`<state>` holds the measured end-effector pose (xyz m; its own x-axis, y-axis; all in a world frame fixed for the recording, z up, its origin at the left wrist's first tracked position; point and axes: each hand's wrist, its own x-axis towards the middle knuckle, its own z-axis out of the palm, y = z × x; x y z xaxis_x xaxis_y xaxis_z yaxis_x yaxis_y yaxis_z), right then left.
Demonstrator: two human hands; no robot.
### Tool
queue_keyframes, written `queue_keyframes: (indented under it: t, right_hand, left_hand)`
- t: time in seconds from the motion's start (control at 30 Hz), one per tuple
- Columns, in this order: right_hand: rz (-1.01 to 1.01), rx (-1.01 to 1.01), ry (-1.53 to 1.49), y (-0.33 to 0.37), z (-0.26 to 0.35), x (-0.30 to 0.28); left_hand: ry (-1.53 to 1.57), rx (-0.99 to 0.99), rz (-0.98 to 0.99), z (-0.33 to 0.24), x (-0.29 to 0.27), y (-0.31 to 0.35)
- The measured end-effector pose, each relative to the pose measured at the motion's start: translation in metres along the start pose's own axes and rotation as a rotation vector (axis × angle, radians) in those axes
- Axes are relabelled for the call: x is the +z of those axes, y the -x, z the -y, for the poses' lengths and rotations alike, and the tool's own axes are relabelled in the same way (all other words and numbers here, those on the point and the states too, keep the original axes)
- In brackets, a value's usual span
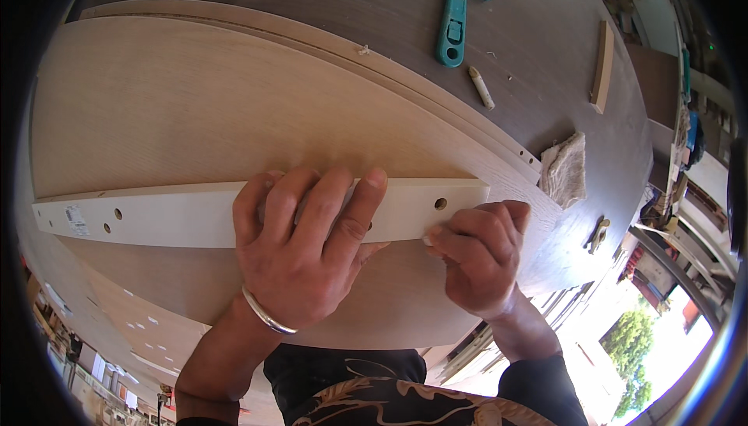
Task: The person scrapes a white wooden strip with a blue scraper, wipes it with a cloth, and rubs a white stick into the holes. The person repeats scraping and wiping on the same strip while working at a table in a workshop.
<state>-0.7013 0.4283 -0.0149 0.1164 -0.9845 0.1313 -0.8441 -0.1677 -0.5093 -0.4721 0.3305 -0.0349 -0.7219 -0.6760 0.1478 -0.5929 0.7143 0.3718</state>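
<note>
Spanning white board (pixel 187 215) edge to edge, left hand (pixel 304 251), wide panel (pixel 195 98) beyond.

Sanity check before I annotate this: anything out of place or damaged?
Only minor: a small pale scrap sits like stray debris on the wood strip along the panel's far edge; a rumpled cloth lies by its right end. The white bar shows no clear damage.

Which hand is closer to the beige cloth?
Right. The right hand is below and left of the beige cloth; the left hand is farther left, across the white board.
</note>
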Motion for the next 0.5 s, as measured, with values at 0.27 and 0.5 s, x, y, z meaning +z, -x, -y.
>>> queue_keyframes:
  t: [0.27,0.5]
  right_hand:
    - [-0.064,0.003,0.010,-0.0042,0.0028,0.0056]
    - [-0.076,-0.004,0.012,-0.0071,0.0063,0.0078]
  left_hand:
    - [0.027,-0.016,0.005,-0.0014,-0.0011,-0.0018]
    - [-0.020,-0.018,0.006,-0.0013,-0.0047,-0.0020]
